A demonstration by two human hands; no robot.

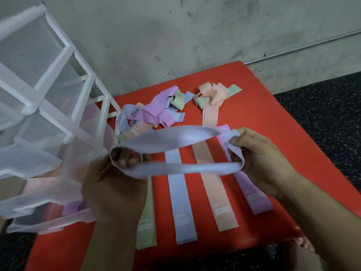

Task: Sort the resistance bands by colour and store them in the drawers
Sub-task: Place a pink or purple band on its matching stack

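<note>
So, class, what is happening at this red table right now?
A person holds a looped blue band stretched between the left hand and right hand above the red table. Beneath it four bands lie flat in a row: green strip, blue strip, peach strip, purple strip. A tangled pile waits behind, and the drawer unit stands at the left.

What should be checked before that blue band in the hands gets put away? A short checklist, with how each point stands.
1. Left hand and right hand both grip the held blue band: ok.
2. That band flattened: not ok, it hangs as an open loop.
3. Flat blue band on the table has nothing lying on it: ok.
4. A drawer pulled out: ok, but it holds a purple band.
5. Drawer meant for blue: cannot tell.
6. Tangled pile sorted: not ok.
</note>
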